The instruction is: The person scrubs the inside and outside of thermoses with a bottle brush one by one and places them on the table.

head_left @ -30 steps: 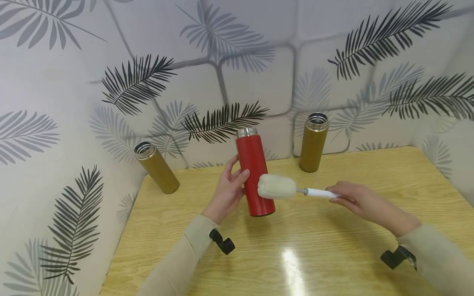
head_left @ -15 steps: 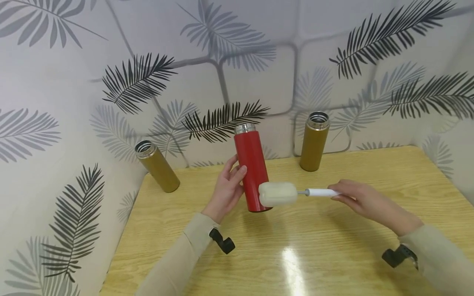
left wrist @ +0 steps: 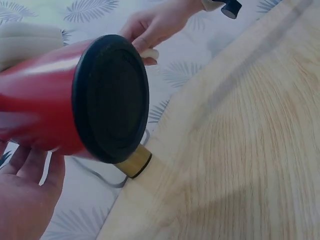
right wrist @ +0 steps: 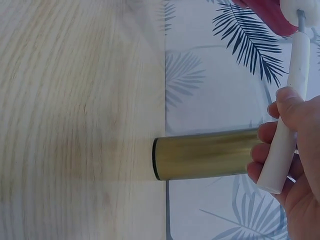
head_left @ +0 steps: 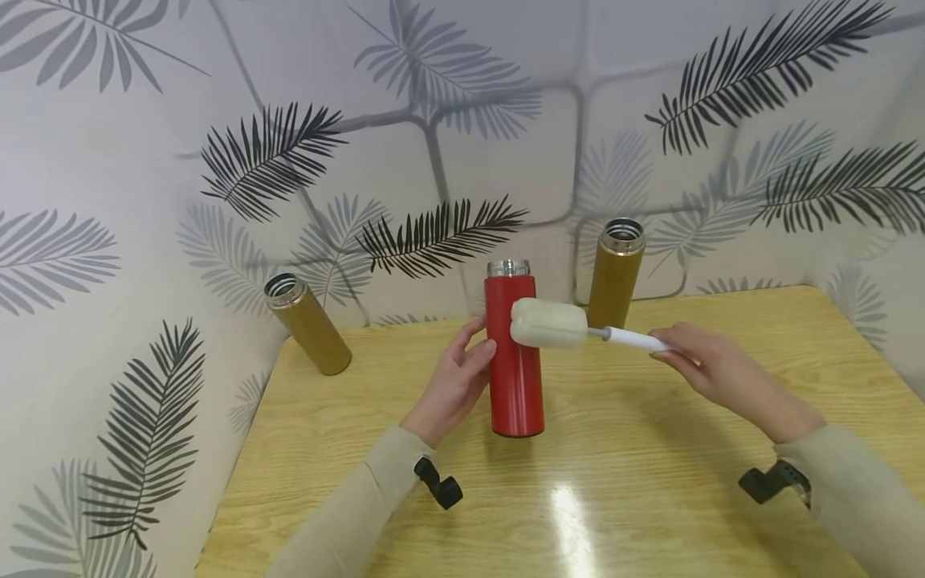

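Left hand grips open red flask; right hand holds sponge brush.

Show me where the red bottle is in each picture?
Head: the red bottle stands mid-table, gripped by the left hand.
Left wrist: upper left, its black base facing the camera.
Right wrist: only a red sliver, top right corner.
Shared landmark: the sponge brush.

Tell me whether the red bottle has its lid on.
No. In the head view the red bottle shows a bare open metal mouth, with the sponge brush beside it.
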A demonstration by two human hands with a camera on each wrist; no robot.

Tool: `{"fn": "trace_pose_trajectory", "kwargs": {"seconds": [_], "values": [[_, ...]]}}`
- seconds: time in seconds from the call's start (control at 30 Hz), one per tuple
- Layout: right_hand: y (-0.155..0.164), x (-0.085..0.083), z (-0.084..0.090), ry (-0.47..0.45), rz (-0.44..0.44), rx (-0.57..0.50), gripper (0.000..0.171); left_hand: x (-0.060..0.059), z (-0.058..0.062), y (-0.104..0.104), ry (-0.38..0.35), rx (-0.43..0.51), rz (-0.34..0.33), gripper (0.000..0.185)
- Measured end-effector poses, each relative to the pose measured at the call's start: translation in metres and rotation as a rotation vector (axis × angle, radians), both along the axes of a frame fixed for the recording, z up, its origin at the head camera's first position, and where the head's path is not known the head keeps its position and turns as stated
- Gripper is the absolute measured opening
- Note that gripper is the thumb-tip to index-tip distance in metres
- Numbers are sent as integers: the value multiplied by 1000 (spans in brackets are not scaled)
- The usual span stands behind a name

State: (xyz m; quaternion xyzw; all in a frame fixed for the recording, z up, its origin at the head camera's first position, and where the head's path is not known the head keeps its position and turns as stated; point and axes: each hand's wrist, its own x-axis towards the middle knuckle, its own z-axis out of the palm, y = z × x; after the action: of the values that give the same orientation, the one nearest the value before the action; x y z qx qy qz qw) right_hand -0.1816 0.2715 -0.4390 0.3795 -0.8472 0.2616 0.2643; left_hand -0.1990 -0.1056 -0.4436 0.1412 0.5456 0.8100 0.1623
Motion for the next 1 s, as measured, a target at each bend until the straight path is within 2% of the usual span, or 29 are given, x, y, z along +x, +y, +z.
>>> {"fn": "trace_pose_trajectory", "kwargs": {"seconds": [0.1, 0.23, 0.27, 0.4, 0.5, 0.67, 0.8, 1.0], "values": [[0, 0, 4, -6, 3, 6, 53, 1, 0, 1, 1, -38, -26, 61], [1, 1, 7, -6, -29, 20, 20, 1, 3, 4, 4, -141, -30, 78], [1, 2, 8, 1, -45, 23, 17, 1, 4, 5, 6, -168, -26, 78], [1, 2, 11, 18, -95, 26, 35, 1, 5, 5, 5, -226, -24, 69], [2, 1, 11, 0, -97, 14, 36, 0, 5, 4, 0, -211, -37, 65], [-1, 0, 4, -36, -38, -6, 31, -2, 4, 1, 10, -159, -64, 71], [-7, 0, -6, -85, 19, 12, 30, -3, 3, -1, 4, -147, -76, 69], [-12, 4, -17, -143, 75, 37, 38, -6, 3, -3, -31, -88, -42, 61]]}}
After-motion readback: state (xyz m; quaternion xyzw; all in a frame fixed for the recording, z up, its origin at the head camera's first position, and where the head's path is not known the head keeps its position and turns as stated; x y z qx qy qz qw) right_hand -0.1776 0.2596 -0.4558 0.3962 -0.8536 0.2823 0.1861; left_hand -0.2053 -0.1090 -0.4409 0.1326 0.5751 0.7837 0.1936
